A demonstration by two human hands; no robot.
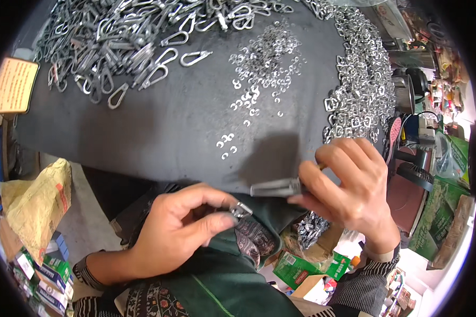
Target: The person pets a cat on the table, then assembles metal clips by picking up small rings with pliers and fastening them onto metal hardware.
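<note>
My left hand (188,219) is closed, with a small shiny metal fitting (241,210) pinched between thumb and index finger. The fitting's exact kind is hard to make out. To its right, my right hand (349,182) is closed round a slim grey metal piece (275,188) that points left, near the table's front edge. Blur hides whether that piece is a hook or a tool. Small open C-shaped metal rings (227,138) lie scattered on the dark table (185,132) beyond my hands, thickening into a heap (269,55) farther back.
Silver snap hooks (132,42) are piled at the back left. A long heap of metal D-shaped rings (357,79) runs along the table's right side. A yellowish card (15,84) stands at the left edge. Boxes and a brown paper bag (45,203) are below at left.
</note>
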